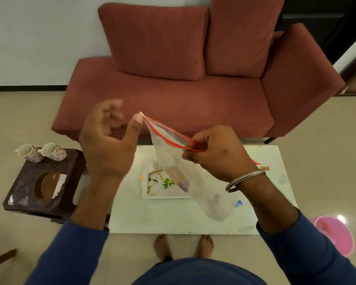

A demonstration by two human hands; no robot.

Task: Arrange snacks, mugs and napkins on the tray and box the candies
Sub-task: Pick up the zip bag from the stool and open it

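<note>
A clear zip bag (174, 159) with a red seal hangs in the air over the white table (173, 219). My right hand (216, 153) pinches the red seal at its right end. My left hand (109, 138) is at the seal's left corner, thumb tip touching it, fingers spread and blurred. Pale snack pieces show through the bag's lower part. Under the bag lies a white tray (158, 188) with a leaf print. Two floral mugs (41, 152) stand on the dark side table (39, 182) at the left.
A red sofa (183, 79) stands behind the table. A small blue candy wrapper (238, 203) and an orange one (264, 168) lie on the table's right side. A pink bucket (335, 235) sits on the floor at the right. My bare feet (183, 245) are below the table's near edge.
</note>
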